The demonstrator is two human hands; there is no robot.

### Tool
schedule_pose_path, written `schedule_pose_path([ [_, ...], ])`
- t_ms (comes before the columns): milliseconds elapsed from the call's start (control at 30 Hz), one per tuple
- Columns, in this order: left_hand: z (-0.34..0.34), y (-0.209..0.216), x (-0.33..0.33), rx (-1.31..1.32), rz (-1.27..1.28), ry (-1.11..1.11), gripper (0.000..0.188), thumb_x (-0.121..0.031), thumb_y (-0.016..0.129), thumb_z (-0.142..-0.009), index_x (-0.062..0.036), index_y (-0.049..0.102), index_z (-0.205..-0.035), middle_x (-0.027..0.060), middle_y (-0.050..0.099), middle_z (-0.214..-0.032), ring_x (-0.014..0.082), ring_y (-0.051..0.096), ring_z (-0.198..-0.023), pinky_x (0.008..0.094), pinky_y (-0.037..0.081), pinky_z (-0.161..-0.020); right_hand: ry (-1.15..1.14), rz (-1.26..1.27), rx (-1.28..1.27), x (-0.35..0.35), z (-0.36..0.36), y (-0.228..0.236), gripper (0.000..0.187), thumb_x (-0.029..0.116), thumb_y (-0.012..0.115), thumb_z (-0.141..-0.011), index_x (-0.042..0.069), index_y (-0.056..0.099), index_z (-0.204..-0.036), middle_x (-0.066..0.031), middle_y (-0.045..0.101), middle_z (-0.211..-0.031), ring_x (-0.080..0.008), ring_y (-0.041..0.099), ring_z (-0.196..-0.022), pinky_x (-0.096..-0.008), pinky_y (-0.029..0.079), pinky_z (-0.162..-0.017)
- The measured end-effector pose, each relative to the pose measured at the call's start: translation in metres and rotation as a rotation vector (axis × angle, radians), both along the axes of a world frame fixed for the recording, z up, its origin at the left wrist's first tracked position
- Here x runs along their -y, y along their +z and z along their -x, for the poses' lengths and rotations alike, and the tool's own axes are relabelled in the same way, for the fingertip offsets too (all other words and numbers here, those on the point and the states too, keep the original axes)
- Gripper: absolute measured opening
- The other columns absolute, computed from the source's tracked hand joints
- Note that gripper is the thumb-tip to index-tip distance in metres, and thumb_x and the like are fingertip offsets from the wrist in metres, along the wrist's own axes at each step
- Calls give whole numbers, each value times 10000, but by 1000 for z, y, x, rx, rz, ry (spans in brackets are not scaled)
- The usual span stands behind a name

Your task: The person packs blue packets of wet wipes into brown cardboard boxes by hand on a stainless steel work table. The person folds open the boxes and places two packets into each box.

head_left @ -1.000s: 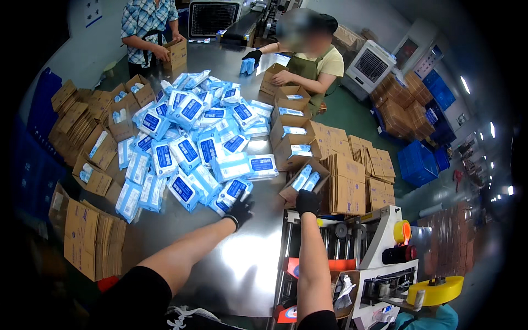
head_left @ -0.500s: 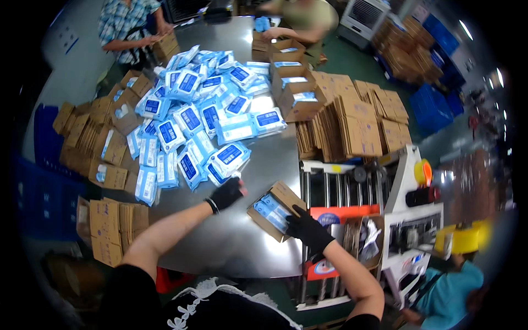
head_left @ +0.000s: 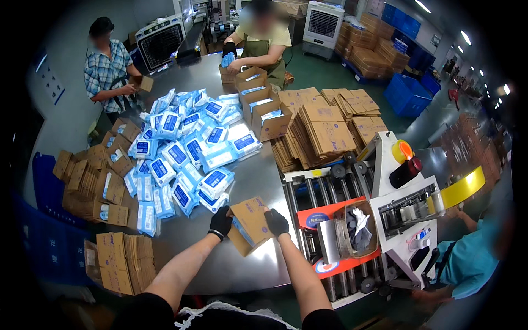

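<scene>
A small brown cardboard box (head_left: 252, 219) is held between my hands over the metal table, tilted, its broad printed panel facing up. Light-blue packs (head_left: 242, 231) show through the gap along its left side. My left hand (head_left: 221, 221), in a black glove, grips the left edge. On the opposite side, my right hand (head_left: 276, 222), gloved too, is closed on the upper right edge. Just beyond lies a big heap of blue-and-white wipe packs (head_left: 177, 154), the closest of them near my left hand.
Right of the metal table (head_left: 220, 264) runs a roller conveyor (head_left: 324, 190) with a tape machine (head_left: 404, 201). Flattened cartons (head_left: 324, 129) are stacked behind it. Filled open boxes (head_left: 273, 125) line the far right edge; more boxes (head_left: 114, 187) stand left. Co-workers stand across the table and at right.
My left hand has come from beside the heap to the box's left edge. The box has shifted left and its panel now covers most of the packs. The whole view has tilted up.
</scene>
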State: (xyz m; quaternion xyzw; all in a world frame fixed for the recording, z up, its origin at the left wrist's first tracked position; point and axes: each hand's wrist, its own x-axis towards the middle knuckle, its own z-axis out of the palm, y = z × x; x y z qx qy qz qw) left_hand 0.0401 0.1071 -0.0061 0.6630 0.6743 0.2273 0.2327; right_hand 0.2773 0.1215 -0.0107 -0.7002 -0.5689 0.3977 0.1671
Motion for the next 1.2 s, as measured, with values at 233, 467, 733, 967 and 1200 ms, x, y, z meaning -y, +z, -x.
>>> schedule_pose_path([
  [233, -14, 58, 83, -339, 457, -160, 340, -187, 506, -810, -50, 537, -1119, 192, 628, -962, 369, 604, -891, 455, 478, -807, 2, -32, -58, 51, 13, -56, 365, 360, 439, -877, 71, 644, -787, -155, 642, -864, -330, 606, -809, -411, 479, -722],
  [467, -16, 44, 121, -189, 420, 93, 253, -190, 569, -778, -29, 546, -972, 216, 626, -898, 387, 615, -840, 476, 490, -771, -761, -360, -350, 141, -12, 53, 219, 165, 575, -846, 40, 460, -709, -45, 489, -624, -194, 513, -631, -340, 422, -575],
  [733, -60, 104, 110, -490, 254, -417, 370, -360, 631, -729, -54, 551, -921, 139, 600, -866, 320, 632, -719, 455, 496, -655, 495, -406, 97, 144, -7, 60, 315, 352, 702, -731, 64, 634, -842, -122, 608, -785, -310, 600, -748, -418, 477, -679],
  [967, -14, 63, 65, -359, 355, -907, 665, -548, 625, -769, 4, 500, -1119, 244, 572, -1041, 390, 592, -935, 430, 474, -785, 856, -335, -76, 119, -28, 14, 528, 308, 748, -718, 74, 581, -1161, -126, 623, -1090, -284, 588, -1022, -372, 469, -869],
  [1200, 3, -16, 90, 111, 334, -391, 507, -439, 763, -676, -40, 512, -862, 144, 538, -730, 318, 567, -723, 388, 453, -656, 744, -554, 73, 111, 22, 64, 292, 180, 648, -773, 94, 621, -1051, -113, 642, -963, -255, 596, -964, -372, 455, -834],
])
